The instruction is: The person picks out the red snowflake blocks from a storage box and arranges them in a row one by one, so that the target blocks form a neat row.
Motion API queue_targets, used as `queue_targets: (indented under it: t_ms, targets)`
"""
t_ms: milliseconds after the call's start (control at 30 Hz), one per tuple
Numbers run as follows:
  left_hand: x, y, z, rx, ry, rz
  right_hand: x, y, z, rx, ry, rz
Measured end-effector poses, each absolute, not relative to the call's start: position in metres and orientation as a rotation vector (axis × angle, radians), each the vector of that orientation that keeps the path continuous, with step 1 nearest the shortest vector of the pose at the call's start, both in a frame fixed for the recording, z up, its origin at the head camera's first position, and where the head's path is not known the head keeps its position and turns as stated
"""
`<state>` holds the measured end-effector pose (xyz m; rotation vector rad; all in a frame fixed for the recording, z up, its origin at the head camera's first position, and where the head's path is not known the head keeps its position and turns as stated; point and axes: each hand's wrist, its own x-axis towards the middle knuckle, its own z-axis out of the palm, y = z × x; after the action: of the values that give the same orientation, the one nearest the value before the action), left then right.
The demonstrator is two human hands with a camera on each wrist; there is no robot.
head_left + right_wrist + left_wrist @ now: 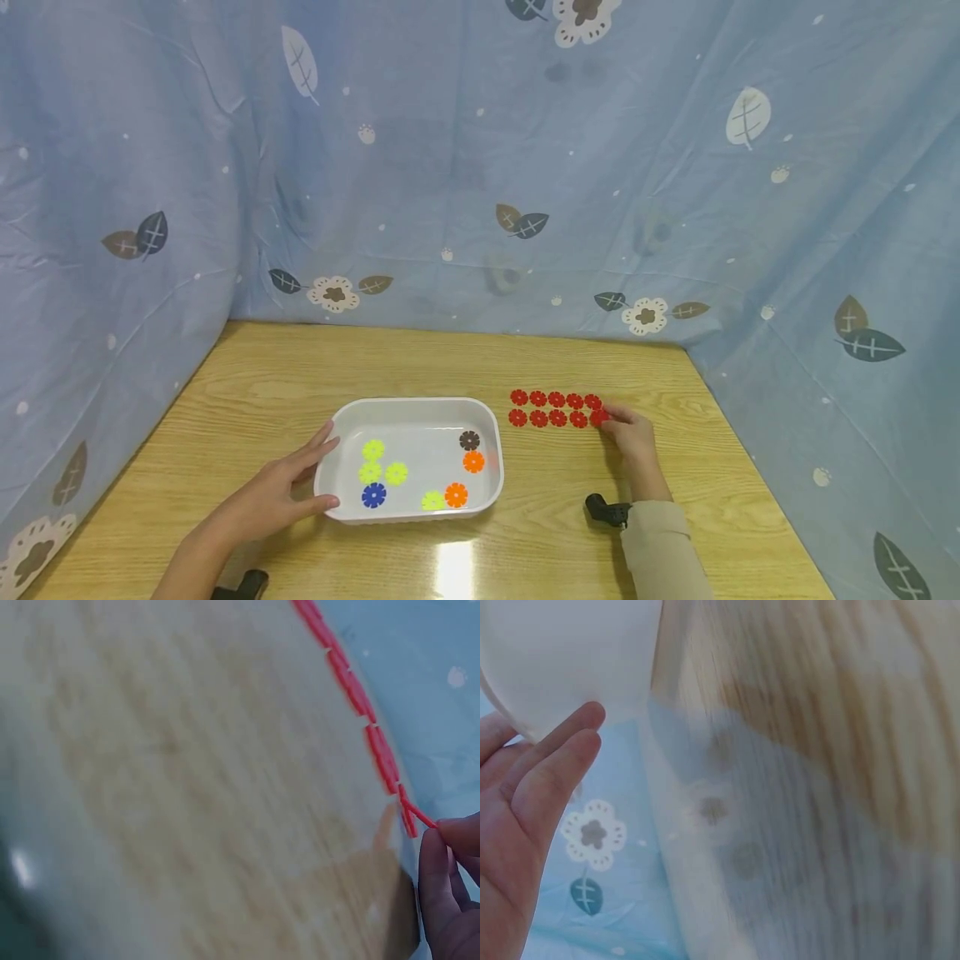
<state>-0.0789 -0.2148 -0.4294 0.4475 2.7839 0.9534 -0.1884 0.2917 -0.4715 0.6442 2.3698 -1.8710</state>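
In the head view my left hand (273, 496) rests against the left side of a white plastic tray (423, 404), fingers and thumb spread along its rim. The left wrist view shows those fingers mostly straight against the tray wall. Inside the tray lie several yellow-green, two orange, one blue (373, 495) and one brown (469, 440) notched flower-shaped discs. To its right, red discs (557, 408) form two rows on the table. My right hand (633, 433) pinches a red disc (418, 813) at the near row's right end; the right wrist view shows it tilted, one edge low.
The wooden table (555, 533) is bounded at the back and sides by a blue patterned curtain (420, 167). Black wrist devices (606, 510) sit beside both wrists. The tray's raised rim stands between the left hand and the red rows.
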Motion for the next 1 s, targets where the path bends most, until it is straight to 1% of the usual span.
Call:
queue_targets:
  t_ms: [133,467,567,733,1000]
  targets:
    - [-0.078,-0.216,-0.431,0.502,2.810,0.973,-0.191,0.290,-0.474,0.619,2.474,-1.742]
    - [-0.075,-0.219,-0.432,0.492,2.824,0.986,-0.193,0.282,-0.472,0.572,2.686,-1.427]
    - [-0.074,-0.219,-0.431,0.494,2.826,0.997,-0.192,0.282,-0.472,0.581,2.704,-1.419]
    - [-0.073,-0.218,-0.430,0.496,2.833,0.969,-0.181,0.284,-0.469,0.577,2.663,-1.538]
    - [-0.074,-0.218,-0.431,0.498,2.843,0.976,-0.155,0.290,-0.455,0.406,2.667,-1.621]
